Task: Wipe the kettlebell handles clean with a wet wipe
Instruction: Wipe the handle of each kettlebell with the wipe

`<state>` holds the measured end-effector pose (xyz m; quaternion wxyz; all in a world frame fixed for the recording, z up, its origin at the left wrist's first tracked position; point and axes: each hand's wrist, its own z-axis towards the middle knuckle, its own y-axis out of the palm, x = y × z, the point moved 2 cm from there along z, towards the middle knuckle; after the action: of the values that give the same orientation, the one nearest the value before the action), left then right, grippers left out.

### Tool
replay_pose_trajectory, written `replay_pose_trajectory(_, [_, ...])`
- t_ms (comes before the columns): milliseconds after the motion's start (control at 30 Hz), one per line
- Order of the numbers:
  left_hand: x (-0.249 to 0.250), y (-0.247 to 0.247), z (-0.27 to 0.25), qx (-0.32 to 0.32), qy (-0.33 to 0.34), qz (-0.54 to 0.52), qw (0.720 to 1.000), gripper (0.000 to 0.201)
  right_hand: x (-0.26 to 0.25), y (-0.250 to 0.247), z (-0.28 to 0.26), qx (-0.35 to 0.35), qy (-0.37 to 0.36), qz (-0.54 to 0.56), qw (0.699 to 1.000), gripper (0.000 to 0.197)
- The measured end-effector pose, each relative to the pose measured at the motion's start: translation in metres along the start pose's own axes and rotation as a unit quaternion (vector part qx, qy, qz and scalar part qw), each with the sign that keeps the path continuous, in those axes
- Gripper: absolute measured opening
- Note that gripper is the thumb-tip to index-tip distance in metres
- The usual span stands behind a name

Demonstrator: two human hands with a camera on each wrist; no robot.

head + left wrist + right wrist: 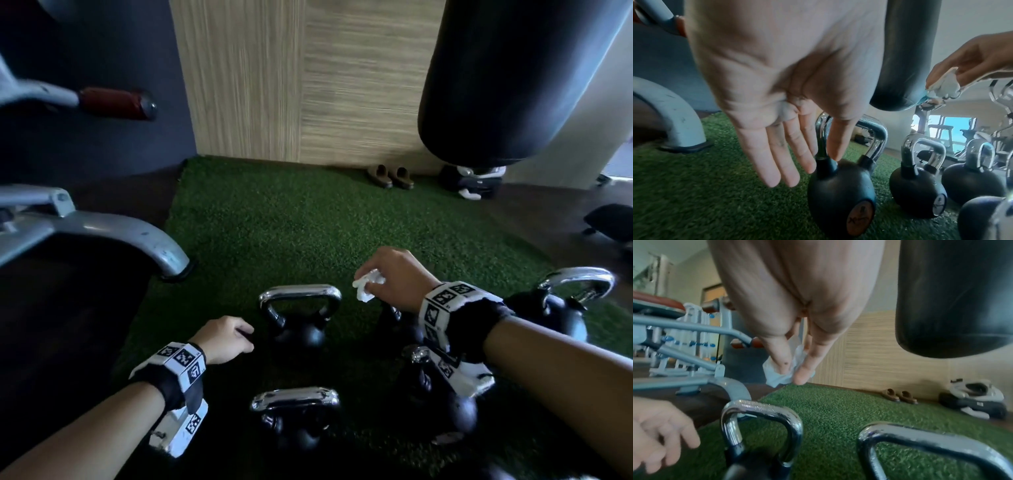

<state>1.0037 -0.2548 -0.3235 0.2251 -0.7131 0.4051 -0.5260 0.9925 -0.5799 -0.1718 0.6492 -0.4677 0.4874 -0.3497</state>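
Kettlebells [301, 334]: matte black bodies, shiny chrome handles [299, 294]; nearest one in left wrist view has an orange-brown round badge [860, 218]. Wet wipe [366, 286] white. Turf mat [308, 219] green, floor [102, 192] dark brown. Punching bag [507, 78] black. Wall panel [301, 78] beige, streaked woodgrain. Machine frame [102, 226] grey, pad [113, 102] dark red. Wristbands [183, 359] black-and-white square markers. Slippers [390, 176] brown.

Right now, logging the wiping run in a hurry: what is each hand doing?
Left hand: open, fingers straight, holding nothing, beside a kettlebell.
Right hand: pinching the crumpled wet wipe.
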Motion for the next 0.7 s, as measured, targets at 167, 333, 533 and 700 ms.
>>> replay_pose_trajectory(167, [0.006, -0.022, -0.025, -0.022, -0.063, 0.021, 0.998, 0.04, -0.003, 0.01, 0.013, 0.01, 0.034, 0.086, 0.996, 0.023])
replay_pose_trajectory(333, [0.004, -0.035, -0.032, -0.032, -0.077, 0.04, 0.996, 0.044, -0.002, 0.025, 0.028, 0.027, 0.046, 0.133, 0.99, 0.023])
replay_pose_trajectory(533, [-0.003, -0.016, 0.003, -0.058, -0.101, -0.025, 0.993, 0.056, 0.001, 0.048, 0.045, 0.046, 0.016, 0.141, 0.989, 0.02])
replay_pose_trajectory(700, [-0.004, 0.016, 0.044, -0.061, -0.095, -0.092, 0.989, 0.101, -0.008, 0.065, 0.062, 0.045, -0.002, 0.14, 0.989, 0.017])
